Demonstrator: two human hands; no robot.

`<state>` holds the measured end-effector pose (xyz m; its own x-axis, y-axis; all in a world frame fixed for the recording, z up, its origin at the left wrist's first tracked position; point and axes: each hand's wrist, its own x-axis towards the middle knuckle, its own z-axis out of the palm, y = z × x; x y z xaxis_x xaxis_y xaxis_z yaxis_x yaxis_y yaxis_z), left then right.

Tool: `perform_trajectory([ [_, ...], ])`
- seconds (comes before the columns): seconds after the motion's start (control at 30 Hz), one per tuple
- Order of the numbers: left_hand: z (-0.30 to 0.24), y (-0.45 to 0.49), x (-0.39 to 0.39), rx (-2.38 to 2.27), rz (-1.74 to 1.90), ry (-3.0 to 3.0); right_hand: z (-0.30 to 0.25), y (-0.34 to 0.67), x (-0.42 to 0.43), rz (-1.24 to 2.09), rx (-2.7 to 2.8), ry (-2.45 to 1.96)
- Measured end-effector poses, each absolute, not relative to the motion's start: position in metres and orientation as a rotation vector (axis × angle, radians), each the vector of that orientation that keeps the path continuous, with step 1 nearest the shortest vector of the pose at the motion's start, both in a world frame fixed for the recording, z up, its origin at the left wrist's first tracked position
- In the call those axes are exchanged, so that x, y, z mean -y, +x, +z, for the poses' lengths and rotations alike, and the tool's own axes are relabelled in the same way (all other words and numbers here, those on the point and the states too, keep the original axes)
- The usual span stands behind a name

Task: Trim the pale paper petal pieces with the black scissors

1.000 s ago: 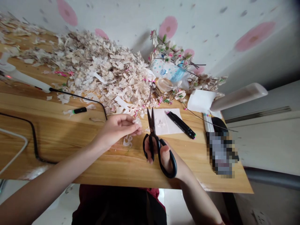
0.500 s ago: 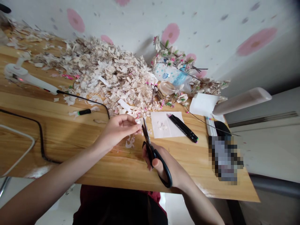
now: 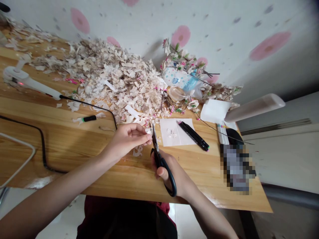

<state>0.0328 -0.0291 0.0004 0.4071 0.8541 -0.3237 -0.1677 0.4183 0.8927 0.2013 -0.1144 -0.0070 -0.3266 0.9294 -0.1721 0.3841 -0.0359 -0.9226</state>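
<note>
My left hand [image 3: 126, 140] pinches a small pale petal piece [image 3: 149, 131] between thumb and fingers above the wooden table [image 3: 74, 146]. My right hand [image 3: 174, 174] grips black-handled scissors [image 3: 160, 159], fingers through the loops. The blades are closed and point up, their tips touching the petal piece. A cut scrap [image 3: 137, 152] lies on the wood just below my left fingers.
A large heap of pale petals [image 3: 112, 79] covers the back of the table. A white sheet [image 3: 174, 132] with two black pens [image 3: 193, 135] lies right of the scissors. Flower sprigs [image 3: 184, 61], a white glue gun [image 3: 27, 81], black cable [image 3: 42, 146] and lamp [image 3: 254, 108] stand around.
The scissors went from open and upright to closed, tilting left onto the petal piece in my left hand. My left hand stayed almost still.
</note>
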Motion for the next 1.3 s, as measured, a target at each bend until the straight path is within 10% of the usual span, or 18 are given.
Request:
perform_trajectory([
  [1.3, 0.003, 0.028, 0.025, -0.861, 0.770, 0.974, 0.004, 0.205, 0.115, 1.376, 1.793, -1.401],
])
